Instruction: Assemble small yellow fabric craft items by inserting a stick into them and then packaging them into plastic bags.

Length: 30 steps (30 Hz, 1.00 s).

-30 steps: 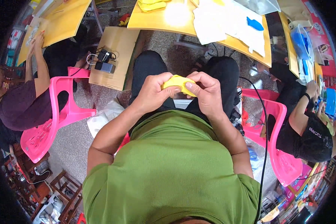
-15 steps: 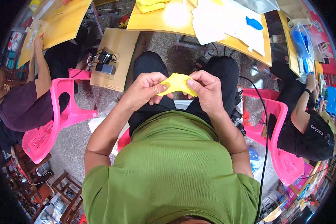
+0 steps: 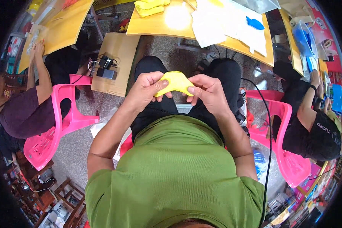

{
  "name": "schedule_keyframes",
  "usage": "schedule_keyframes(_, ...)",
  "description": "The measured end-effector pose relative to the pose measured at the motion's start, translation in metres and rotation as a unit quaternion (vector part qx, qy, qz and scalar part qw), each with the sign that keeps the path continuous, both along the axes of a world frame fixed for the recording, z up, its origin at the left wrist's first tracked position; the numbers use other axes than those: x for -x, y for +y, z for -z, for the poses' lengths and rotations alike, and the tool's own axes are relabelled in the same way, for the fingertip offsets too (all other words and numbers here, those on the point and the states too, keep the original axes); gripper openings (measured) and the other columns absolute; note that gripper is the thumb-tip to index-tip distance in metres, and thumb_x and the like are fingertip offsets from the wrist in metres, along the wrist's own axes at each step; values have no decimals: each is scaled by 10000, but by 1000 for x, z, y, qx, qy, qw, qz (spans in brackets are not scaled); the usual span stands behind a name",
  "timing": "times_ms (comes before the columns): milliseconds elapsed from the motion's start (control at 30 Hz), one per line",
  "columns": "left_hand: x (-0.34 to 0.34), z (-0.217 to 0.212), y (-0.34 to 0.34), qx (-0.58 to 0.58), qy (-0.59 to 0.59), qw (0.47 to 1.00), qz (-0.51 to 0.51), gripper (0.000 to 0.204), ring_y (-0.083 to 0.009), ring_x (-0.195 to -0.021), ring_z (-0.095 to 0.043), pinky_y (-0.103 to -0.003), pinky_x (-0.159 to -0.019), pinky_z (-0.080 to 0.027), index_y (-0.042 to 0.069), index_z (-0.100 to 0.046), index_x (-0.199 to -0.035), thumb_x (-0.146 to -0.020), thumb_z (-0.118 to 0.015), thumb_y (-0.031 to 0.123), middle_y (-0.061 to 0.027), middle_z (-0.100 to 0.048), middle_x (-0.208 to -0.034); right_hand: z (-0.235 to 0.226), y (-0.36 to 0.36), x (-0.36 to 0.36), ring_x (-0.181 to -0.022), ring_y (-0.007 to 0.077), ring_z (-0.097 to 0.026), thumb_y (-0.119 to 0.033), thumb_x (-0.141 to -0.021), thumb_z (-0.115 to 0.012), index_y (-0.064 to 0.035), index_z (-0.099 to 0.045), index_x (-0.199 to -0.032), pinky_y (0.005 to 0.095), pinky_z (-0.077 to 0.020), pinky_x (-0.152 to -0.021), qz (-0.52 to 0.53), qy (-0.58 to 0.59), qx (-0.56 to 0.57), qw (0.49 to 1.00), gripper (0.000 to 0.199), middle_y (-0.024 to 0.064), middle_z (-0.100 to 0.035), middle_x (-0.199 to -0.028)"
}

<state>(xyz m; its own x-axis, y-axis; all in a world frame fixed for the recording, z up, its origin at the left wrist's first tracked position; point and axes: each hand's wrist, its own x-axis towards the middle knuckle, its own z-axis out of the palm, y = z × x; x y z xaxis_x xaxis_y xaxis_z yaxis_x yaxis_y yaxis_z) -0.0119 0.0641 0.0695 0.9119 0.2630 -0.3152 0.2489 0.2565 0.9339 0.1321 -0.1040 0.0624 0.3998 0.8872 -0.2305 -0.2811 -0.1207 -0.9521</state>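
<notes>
While I've got this yellow fabric piece (image 3: 174,82) pinched over my lap, left hand (image 3: 145,90) and right hand (image 3: 208,92) both gripping its ends, I'd keep tension even; no yanking.

- Upper body: olive-green short-sleeved T-shirt (image 3: 174,178), plain, no print visible; the fabric creases across the chest.
- Sleeves end above the elbows; both forearms bare.
- Legs: black trousers (image 3: 224,76).
- Left hand (image 3: 144,89) and right hand (image 3: 209,93): bare, no gloves, rings or watch visible.
</notes>
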Motion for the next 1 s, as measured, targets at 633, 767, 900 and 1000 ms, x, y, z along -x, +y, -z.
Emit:
schedule_keyframes(633, -3, -10, -6, -124, -39, 989, 68, 163, -53, -590, -496, -217, -529, -413, 24, -543, -979, -850, -590, 113, -19, -606, -745, -2, 11, -3, -629, 43, -544, -150, -866, -622, -8, -570, -960, 189, -454, -559, -88, -123, 0, 988, 178, 9, -608, -761)
schedule_keyframes(767, -13, -10, 3, -128, -58, 990, 18, 342, -51, -619, -505, -213, -555, -422, 28, -470, -1122, -821, -630, 50, -25, -606, -792, -4, 16, -11, -592, 46, -535, -137, -875, -593, -15, -569, -934, 198, -438, -511, -19, -129, -54, 990, 138, 6, -589, -723)
schedule_keyframes(900, -29, -6, 17, -116, -73, 991, 4, 324, -51, -645, -510, -207, -578, -427, 25, -468, -1130, -840, -611, 56, -16, -598, -819, -20, 37, -35, -586, 60, -556, -131, -906, -538, -5, -571, -940, 194, -448, -501, -56, -75, 47, 995, 134, 18, -607, -732)
schedule_keyframes(1000, -53, 19, 41, -149, -91, 978, -112, 234, -55, -690, -519, -199, -613, -439, 20, -528, -1065, -853, -606, 80, -4, -572, -825, -25, 59, -69, -572, 60, -546, -129, -913, -518, -8, -578, -943, 190, -439, -492, 26, -75, 14, 997, 139, 21, -603, -716)
